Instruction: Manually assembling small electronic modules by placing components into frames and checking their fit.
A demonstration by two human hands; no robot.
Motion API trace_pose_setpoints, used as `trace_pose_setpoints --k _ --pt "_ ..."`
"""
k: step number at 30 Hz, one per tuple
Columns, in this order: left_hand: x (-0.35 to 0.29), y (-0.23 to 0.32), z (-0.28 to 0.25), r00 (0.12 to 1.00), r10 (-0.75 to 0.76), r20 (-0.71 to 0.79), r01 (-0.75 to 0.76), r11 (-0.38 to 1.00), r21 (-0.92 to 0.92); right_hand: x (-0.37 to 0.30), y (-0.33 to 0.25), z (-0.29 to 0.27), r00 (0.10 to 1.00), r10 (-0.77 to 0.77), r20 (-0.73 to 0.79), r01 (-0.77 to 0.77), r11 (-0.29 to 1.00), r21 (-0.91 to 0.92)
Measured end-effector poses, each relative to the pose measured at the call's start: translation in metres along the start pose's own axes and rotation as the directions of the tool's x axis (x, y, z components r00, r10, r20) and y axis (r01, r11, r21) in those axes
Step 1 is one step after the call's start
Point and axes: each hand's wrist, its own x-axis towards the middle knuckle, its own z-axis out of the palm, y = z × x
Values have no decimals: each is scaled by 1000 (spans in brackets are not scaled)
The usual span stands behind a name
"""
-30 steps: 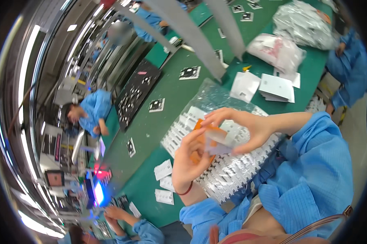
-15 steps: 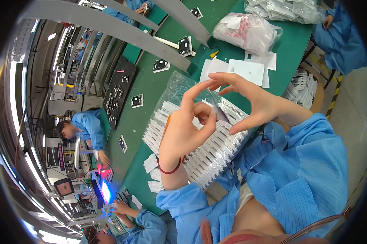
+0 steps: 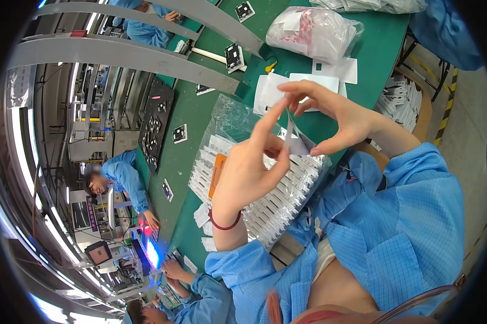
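Note:
A thin, grey-white sheet (image 3: pixel 298 142), curved and seen nearly edge-on, is up between my two hands. My left hand (image 3: pixel 249 167) pinches its left side with the thumb, the index finger reaching up to its top edge. My right hand (image 3: pixel 343 116) has its fingertips at the top of the sheet and its thumb by the lower right corner. Its exact kind cannot be made out. Below them lies a clear plastic bag (image 3: pixel 230 113) with rows of white slotted strips (image 3: pixel 270 208). Beside my left wrist is an orange flat piece (image 3: pixel 217 175), partly hidden.
White papers (image 3: pixel 268 94) and a bulky wrapped bundle (image 3: pixel 313 35) lie on the green table (image 3: pixel 200 116). Grey metal bars (image 3: pixel 130 59) cross at upper left. Small black-and-white devices (image 3: pixel 180 133) sit farther left. A carton of white strips (image 3: pixel 400 100) stands at right. Co-workers sit around.
My right hand has closed in on the sheet, its thumb now at the corner. More of the sheet shows between the hands. The whole view has shifted slightly.

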Motion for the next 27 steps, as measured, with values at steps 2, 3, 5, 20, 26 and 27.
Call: trace_pose_setpoints --k 2,3,5,20,26,27 --pt "0 -5 -3 997 -37 -70 39 999 31 -6 4 -4 995 -26 -92 32 997 67" --pt "0 -9 -4 997 -37 -67 39 999 32 -10 7 -3 995 -26 -95 33 997 67" --pt "1 -15 -5 985 -153 -80 144 984 -106 -20 11 -3 984 -30 -178 38 998 42" --pt "45 -153 -5 767 -584 -266 356 732 -581 -76 -15 -46 637 -212 -741 163 977 -140" --pt "16 -105 -21 847 94 -524 301 726 618 -89 -3 -44 635 -165 -754 162 984 -79" --pt "11 -63 -34 794 85 -602 236 869 435 -91 -4 -41 622 -145 -769 143 987 -71"
